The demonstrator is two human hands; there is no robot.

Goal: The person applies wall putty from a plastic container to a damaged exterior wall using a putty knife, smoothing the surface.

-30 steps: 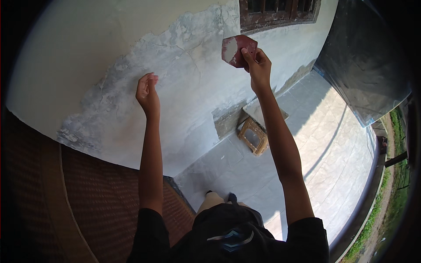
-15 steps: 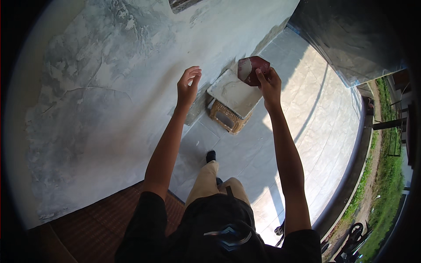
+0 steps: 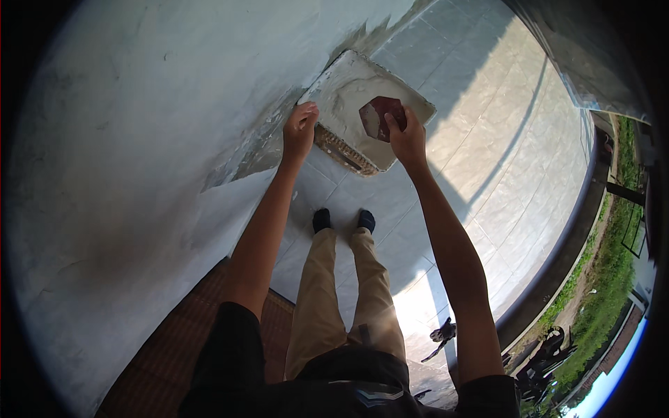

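Observation:
A dark red, many-sided flat scraper point(image 3: 380, 118) is pinched between the thumb and fingers of my right hand point(image 3: 409, 139). Pale plaster coats the left part of its face. Right below the scraper lies a shallow rectangular tray point(image 3: 334, 78) with whitish wet plaster point(image 3: 353, 97) in it. The tray rests on a tan woven-pattern stool point(image 3: 341, 153), mostly hidden under it. My left hand point(image 3: 300, 132) is beside the tray's left corner, its fingers loosely bent and the thumb apart, with nothing seen in it. Whether it touches the tray rim, I cannot tell.
A pale plastered wall point(image 3: 139, 139) fills the left, with rough grey patches low down near the tray. Grey floor tiles point(image 3: 446, 42) run along it, partly sunlit. A reddish-brown slatted surface point(image 3: 188, 341) lies at lower left. A dark ledge point(image 3: 557, 268) borders grass at right.
The scraper in my right hand has come down over the tray's plaster. The view has shifted, so the tray appears higher and both feet show. My left hand is now closer to the tray's corner.

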